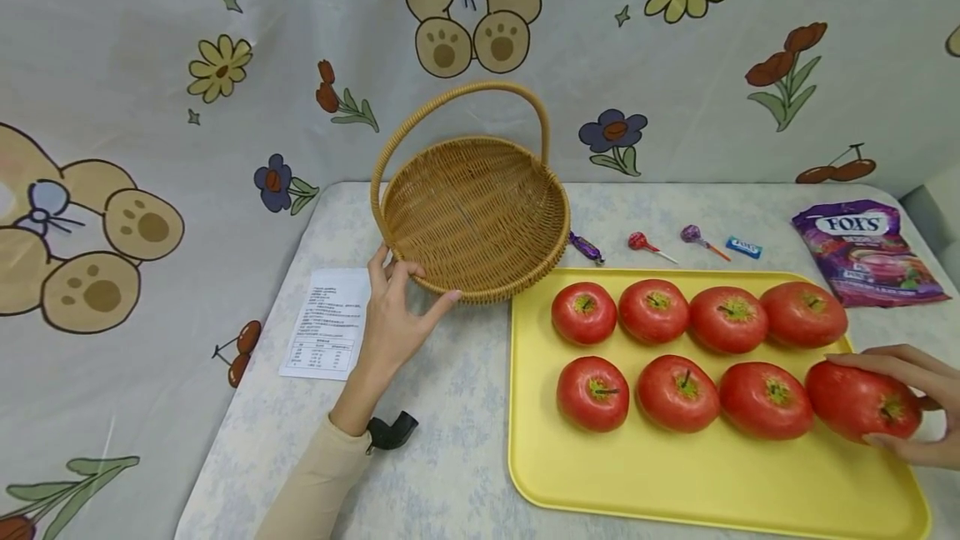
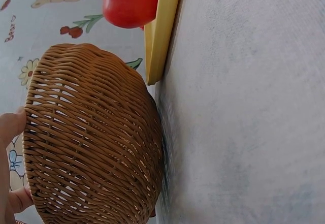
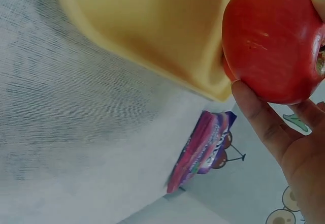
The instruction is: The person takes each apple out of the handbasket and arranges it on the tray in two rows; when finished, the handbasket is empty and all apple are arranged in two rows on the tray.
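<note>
My left hand (image 1: 393,327) holds the near-left rim of a round wicker basket (image 1: 480,223) with a tall arched handle. Its thumb and fingertips are at the rim, also in the left wrist view, where the woven outside of the basket (image 2: 96,137) faces the camera. At the right, my right hand (image 1: 930,377) grips a red apple (image 1: 855,402) between thumb and fingers, at the end of the front row. Several other red apples (image 1: 678,394) sit in two rows on a yellow tray (image 1: 712,482). In the right wrist view the gripped apple (image 3: 271,41) overlaps the tray's edge.
Behind the tray lie a purple-wrapped candy (image 1: 587,248), two lollipops (image 1: 639,242) and a small blue packet (image 1: 744,247). A purple FOX'S candy bag (image 1: 866,252) lies at the back right. A printed paper (image 1: 326,323) is left of my left hand. Patterned cloth (image 1: 300,40) hangs behind.
</note>
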The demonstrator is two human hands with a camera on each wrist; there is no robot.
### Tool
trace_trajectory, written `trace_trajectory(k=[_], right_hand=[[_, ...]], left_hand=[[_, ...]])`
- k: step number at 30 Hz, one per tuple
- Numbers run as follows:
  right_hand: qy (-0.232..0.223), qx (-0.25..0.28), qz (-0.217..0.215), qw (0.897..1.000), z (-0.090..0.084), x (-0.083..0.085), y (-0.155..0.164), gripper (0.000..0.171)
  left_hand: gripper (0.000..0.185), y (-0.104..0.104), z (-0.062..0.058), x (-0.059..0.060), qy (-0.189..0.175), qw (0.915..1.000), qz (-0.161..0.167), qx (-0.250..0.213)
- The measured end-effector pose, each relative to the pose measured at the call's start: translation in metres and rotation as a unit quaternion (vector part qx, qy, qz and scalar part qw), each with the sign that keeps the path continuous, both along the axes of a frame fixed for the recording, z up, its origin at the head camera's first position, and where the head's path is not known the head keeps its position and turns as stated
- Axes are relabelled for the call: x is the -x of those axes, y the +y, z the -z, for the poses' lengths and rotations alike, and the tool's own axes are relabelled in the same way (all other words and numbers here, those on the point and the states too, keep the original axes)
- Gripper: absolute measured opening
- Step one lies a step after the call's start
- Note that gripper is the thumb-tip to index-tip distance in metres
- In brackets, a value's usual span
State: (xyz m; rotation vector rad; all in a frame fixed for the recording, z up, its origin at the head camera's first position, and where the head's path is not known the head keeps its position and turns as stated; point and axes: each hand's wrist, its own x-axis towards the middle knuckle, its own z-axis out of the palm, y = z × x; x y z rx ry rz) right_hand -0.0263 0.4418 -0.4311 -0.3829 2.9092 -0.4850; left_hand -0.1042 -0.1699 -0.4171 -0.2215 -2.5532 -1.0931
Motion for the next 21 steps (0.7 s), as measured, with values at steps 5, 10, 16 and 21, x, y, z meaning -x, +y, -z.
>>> trace_trajectory(k=[5, 10, 16, 21], right_hand=[[0.0, -0.009, -0.018, 1.0, 0.004, 0.0, -0.001, 0.093], [-0.008, 0.004, -0.017, 1.0, 0.005, -0.002, -0.002, 0.09], [-0.059, 0.004, -0.007, 0.998, 0.004, 0.0, -0.001, 0.091], [-0.134, -0.003, 0.0, 0.991, 0.004, 0.008, 0.004, 0.096]], left_hand=[[0.05, 0.0, 0.001, 0.0, -0.001, 1.0, -0.001, 0.001], [0.05, 0.0, 0.001, 0.001, 0.002, 1.0, 0.003, 0.0], [0.05, 0.0, 0.001, 0.001, 0.001, 1.0, 0.002, 0.0], [0.05, -0.001, 0.001, 0.0, -0.004, 1.0, 0.0, 0.001]])
